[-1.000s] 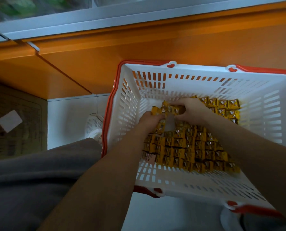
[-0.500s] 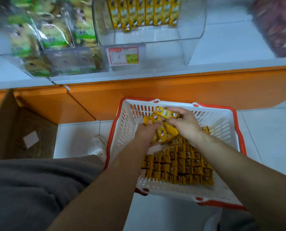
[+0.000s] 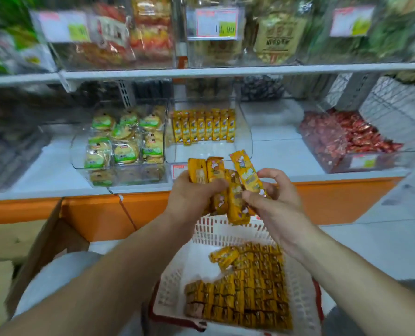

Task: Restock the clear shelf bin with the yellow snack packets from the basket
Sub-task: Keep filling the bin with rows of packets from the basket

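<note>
Two hands hold yellow snack packets (image 3: pixel 246 174) above the basket (image 3: pixel 172 286), near the clear shelf bin (image 3: pixel 243 138).
A bin of green-labelled biscuits (image 3: pixel 123 141) sits far left. The left hand (image 3: pixel 192 197) grips several packets upright; the right hand (image 3: pixel 277 205) pinches the rightmost ones. More packets fill the basket and line the clear shelf bin's far wall.
</note>
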